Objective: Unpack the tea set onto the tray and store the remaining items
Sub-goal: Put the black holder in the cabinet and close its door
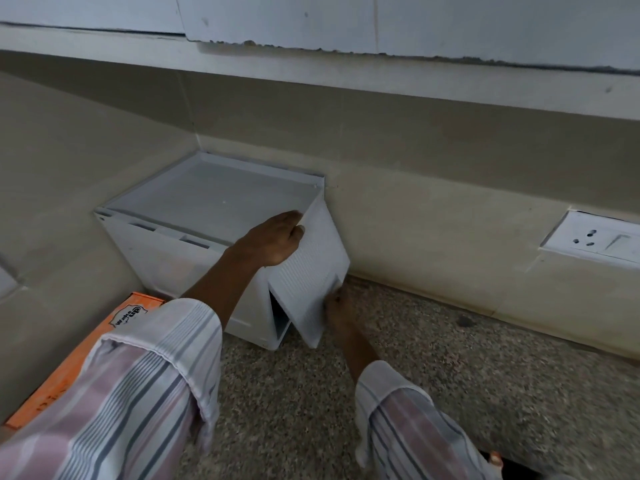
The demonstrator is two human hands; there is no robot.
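An orange box [83,351] lies at the near left, partly under the person's left sleeve [138,386]; a badge on its top carries dark lettering that seems to read "wake up", and fainter print along its near edge is too blurred to read.

The left hand [273,240] reaches across to a white cabinet [194,216] that stands in the corner against the beige wall [433,188]. Its fingers curl over the upper edge of the cabinet's white ribbed door [311,268], thumb side toward the cabinet top, so the hand grasps the door near its top. The right hand [337,308] is lower and to the right, at the door's lower right edge; its fingertips pinch or press that edge, though the exact grip is hard to make out. The door hangs tilted, its lower end swung out from the cabinet front, and a dark gap shows behind it.

The cabinet sits on a speckled stone counter [450,375], far from the viewer relative to the orange box, which is just beside it on the left. On the wall to the right, well apart from the hands, is a white socket plate [595,240] with three holes and a switch.
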